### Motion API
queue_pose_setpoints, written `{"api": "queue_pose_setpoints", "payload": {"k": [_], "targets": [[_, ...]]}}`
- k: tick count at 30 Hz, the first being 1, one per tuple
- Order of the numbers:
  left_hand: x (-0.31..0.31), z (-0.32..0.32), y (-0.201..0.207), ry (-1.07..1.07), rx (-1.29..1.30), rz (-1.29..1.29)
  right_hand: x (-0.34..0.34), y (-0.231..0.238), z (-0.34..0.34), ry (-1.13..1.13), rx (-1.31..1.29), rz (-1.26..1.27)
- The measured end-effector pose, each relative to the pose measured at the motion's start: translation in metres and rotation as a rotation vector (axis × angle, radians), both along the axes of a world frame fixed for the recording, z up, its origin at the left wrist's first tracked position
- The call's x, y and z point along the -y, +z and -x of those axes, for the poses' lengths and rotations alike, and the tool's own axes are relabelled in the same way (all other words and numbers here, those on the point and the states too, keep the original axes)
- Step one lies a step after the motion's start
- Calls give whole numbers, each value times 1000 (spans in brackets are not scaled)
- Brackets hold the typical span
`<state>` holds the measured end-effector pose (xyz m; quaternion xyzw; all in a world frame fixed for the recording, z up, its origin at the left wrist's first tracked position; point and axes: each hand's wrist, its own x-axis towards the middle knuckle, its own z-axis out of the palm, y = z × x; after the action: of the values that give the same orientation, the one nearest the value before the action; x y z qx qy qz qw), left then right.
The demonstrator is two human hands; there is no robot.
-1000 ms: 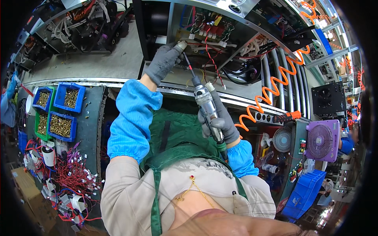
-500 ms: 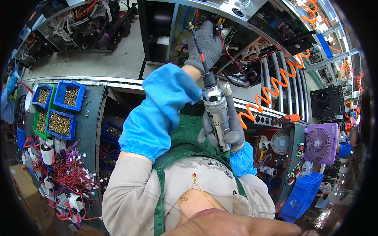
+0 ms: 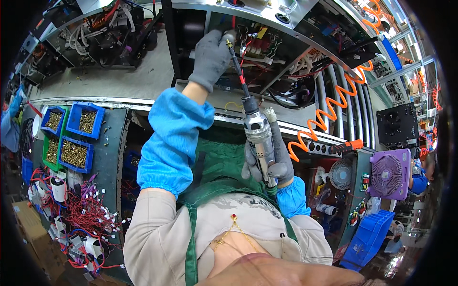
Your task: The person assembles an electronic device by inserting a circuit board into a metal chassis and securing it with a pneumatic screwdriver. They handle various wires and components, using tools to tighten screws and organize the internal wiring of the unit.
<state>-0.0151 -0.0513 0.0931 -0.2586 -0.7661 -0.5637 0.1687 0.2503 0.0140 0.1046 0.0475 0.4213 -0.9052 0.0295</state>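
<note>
Power screwdriver (image 3: 260, 136), one, silver-bodied with a long slim shaft (image 3: 242, 79) banded in red; located in front of the wearer's green apron (image 3: 217, 159), nose pointing up and slightly left into an open metal housing (image 3: 267, 20). Right hand (image 3: 282, 159), grey-gloved: fingers closed round the lower body, one digit laid straight along the side, an arrangement that probably steadies the tool and aims it. Brass-coloured fastener (image 3: 229, 43), small, seated at the shaft's tip; the shaft's length likely lets it reach within the frame while the bulky body stays outside. Left hand (image 3: 211, 58), grey-gloved: inside the housing just beside the tip, fingers bent and close together; whether they pinch anything cannot be told, the fingertips being partly hidden. Its nearness suggests guiding or steadying. Blue bins (image 3: 78, 168), three, and green bin (image 3: 52, 166), one: grouped on the dark workbench (image 3: 107, 157) at the wearer's left, filled with brass-coloured pieces, presumably for easy reach by the left hand. Red wiring (image 3: 88, 205), one tangled heap with white connectors: nearer the wearer than the bins, apparently kept apart from the small hardware.
</note>
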Motion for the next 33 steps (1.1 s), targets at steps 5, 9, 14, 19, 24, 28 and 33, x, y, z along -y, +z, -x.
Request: {"api": "queue_pose_setpoints", "payload": {"k": [5,9,14,19,24,28,33], "targets": [[0,1,20,-123,191,-65,-3,-4,0,-51,10,-54],[14,-7,31,-186,149,101,-2,-8,7,-109,51,-116],[24,-6,34,-306,275,-30,2,-16,12,-102,48,-136],[16,-14,25,-140,175,-134,8,-5,18,-109,90,-176],[6,-23,20,35,126,-208,12,-11,24,-132,71,-256],[-1,-21,14,103,98,-222,15,-15,29,-151,46,-206],[-21,-15,9,190,-18,-294,22,-25,52,-273,-50,-333]]}}
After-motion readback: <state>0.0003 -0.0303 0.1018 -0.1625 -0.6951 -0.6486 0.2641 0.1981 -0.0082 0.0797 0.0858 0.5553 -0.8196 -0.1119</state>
